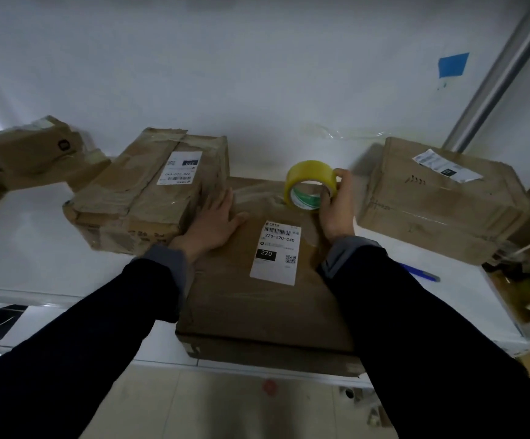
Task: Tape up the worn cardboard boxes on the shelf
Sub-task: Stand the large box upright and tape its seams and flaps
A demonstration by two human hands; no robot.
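Bare shelf (pixel 35 242) front left; taped box (pixel 149 191) crowds centre box (pixel 257 299); open gap before right box (pixel 441 198).

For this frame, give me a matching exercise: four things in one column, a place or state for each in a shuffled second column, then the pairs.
Things:
1. yellow roll of packing tape
2. left hand
3. blue pen
4. blue square of tape

Places or states:
A. stuck on the white wall
B. lying on the white shelf, right of the right sleeve
C. gripped by the right hand
D. flat on the central brown cardboard box

Pairs: 1-C, 2-D, 3-B, 4-A
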